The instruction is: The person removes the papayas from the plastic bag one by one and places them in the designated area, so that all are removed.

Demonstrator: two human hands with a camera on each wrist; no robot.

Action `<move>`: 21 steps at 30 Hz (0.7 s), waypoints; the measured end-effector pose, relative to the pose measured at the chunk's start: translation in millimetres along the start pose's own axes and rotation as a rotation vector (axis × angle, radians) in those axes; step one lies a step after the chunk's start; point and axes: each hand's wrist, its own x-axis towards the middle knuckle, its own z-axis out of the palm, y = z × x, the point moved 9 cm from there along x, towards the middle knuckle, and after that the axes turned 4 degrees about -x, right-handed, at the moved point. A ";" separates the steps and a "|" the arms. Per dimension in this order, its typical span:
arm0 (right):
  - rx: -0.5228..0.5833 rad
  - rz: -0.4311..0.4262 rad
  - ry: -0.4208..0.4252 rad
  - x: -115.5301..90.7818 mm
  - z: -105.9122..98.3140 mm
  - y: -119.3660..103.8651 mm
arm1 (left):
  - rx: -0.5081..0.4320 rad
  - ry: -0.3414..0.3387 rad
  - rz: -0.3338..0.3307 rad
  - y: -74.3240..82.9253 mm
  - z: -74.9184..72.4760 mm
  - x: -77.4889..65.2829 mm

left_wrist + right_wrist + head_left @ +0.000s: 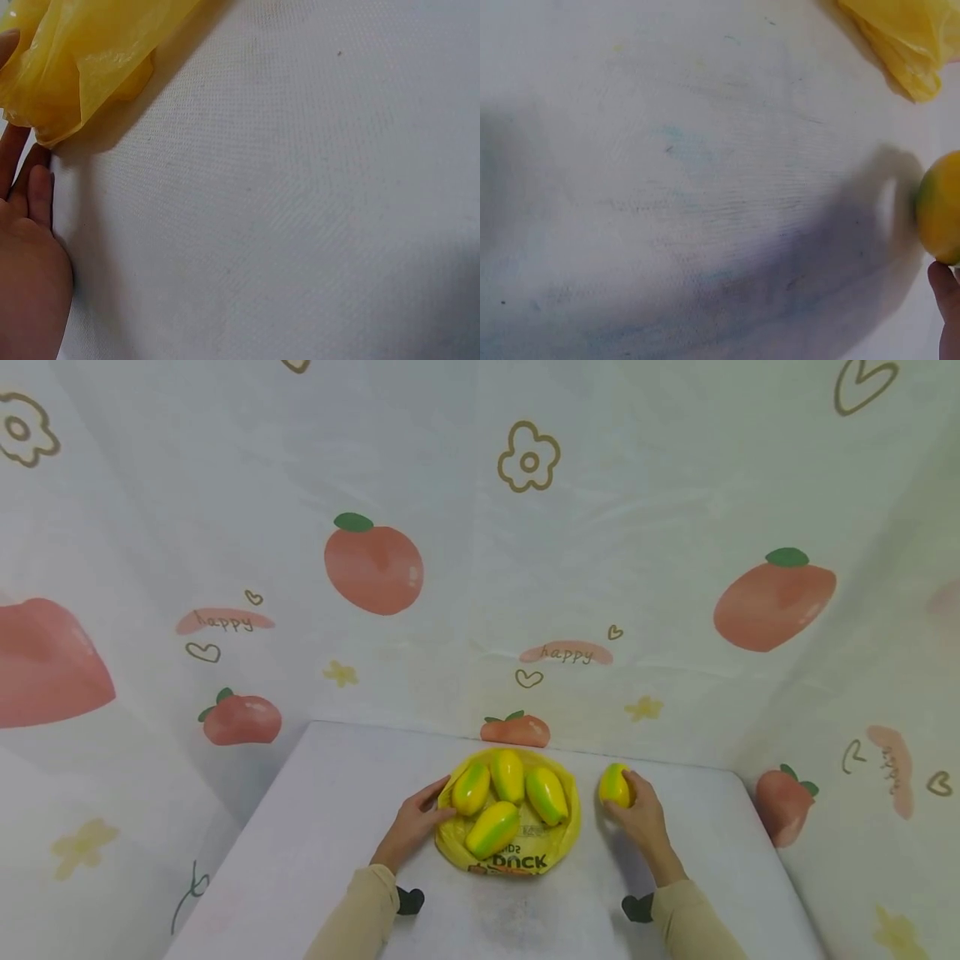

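Note:
A yellow plastic bag with dark printing lies opened out on the white table. Several glossy yellow mangoes with green streaks, one of them a front mango, sit in it. My left hand rests at the bag's left edge, its thumb and fingers spread apart and touching the rim. In the left wrist view those fingers lie fairly straight against the yellow plastic. To the right of the bag, my right hand grips another mango between thumb and fingers. Whether this mango touches the table cannot be told.
The white table ends at a back cloth wall printed with fruit, flowers and hearts. Similar cloth closes in the left and right sides. A dark strap piece shows beside each sleeve.

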 end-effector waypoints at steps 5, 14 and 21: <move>0.007 -0.008 -0.028 0.1 2.0 0.8 | 0.002 0.005 0.000 2.2 0.2 1.3; 0.002 -0.024 -0.062 2.1 3.6 -1.7 | 0.021 0.026 -0.014 -0.4 -0.8 3.2; -0.033 -0.023 -0.090 4.1 2.4 -1.9 | 0.017 0.025 -0.021 1.3 0.7 0.7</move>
